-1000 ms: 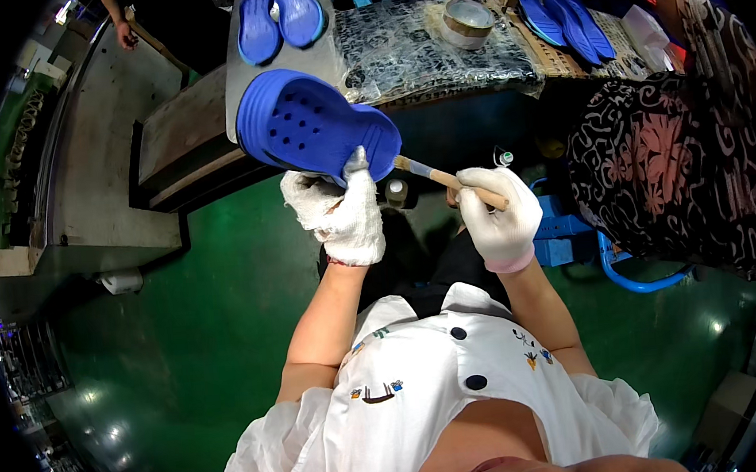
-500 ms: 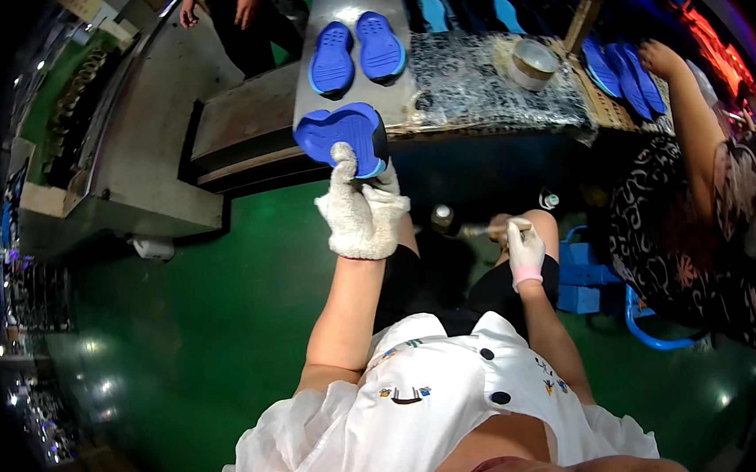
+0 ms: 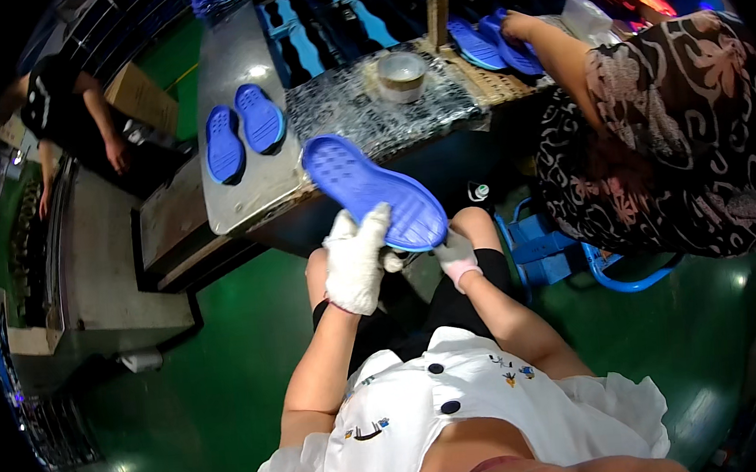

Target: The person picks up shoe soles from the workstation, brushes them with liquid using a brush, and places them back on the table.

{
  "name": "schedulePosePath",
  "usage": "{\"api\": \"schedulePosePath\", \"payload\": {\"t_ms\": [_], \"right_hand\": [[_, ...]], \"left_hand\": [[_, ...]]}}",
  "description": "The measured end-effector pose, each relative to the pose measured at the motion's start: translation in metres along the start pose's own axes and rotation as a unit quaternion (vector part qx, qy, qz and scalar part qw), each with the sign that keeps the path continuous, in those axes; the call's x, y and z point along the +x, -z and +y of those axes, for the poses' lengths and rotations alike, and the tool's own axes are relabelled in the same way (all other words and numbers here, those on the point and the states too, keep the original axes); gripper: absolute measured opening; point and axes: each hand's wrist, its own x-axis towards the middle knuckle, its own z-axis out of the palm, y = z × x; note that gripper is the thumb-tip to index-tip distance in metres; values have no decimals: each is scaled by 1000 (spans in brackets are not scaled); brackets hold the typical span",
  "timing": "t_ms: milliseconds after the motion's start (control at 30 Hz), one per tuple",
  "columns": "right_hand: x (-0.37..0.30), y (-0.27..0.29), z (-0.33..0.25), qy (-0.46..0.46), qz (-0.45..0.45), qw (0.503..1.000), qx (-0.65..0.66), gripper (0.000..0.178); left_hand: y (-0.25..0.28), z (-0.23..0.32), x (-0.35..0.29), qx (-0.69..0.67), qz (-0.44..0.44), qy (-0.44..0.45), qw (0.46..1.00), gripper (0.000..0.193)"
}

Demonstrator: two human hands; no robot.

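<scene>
My left hand (image 3: 356, 269), in a thick white knit glove, grips a blue shoe sole (image 3: 373, 192) by its side edge, with the thumb over the upper face. The sole is tilted above my lap, its rounded end toward my right hand (image 3: 459, 259). That hand, in a thin white glove with a pinkish cuff, is close to the sole's lower right end; its fingers are hidden behind it, and what they hold cannot be seen. A pair of similar blue soles (image 3: 260, 119) lies on the metal tabletop (image 3: 238, 203) ahead to the left.
A round pot (image 3: 402, 76) stands on the film-covered part of the bench (image 3: 342, 115). At right a co-worker's hand (image 3: 517, 26) touches blue soles (image 3: 477, 44). Blue stool frame (image 3: 546, 249) stands by my right knee. Another person (image 3: 76, 127) stands far left.
The view has turned to the right. My left hand has turned the sole flatter and brought it nearer. My right hand, which held a thin brush-like stick, has come up to the sole.
</scene>
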Motion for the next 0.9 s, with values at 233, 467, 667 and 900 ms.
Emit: {"api": "schedulePosePath", "payload": {"t_ms": [233, 467, 667, 900], "right_hand": [[8, 2, 23, 59, -27, 998, 0, 33], [14, -5, 27, -1, -19, 999, 51, 24], [14, -5, 13, -10, -22, 994, 108, 22], [16, -1, -3, -77, -89, 980, 159, 23]], "left_hand": [[-78, -24, 58, 147, -167, 13, 975, 31], [-167, -6, 134, 328, -125, -39, 935, 48], [-205, -26, 228, 372, -99, 49, 922, 50], [-228, -5, 243, 401, 39, -143, 904, 65]]}}
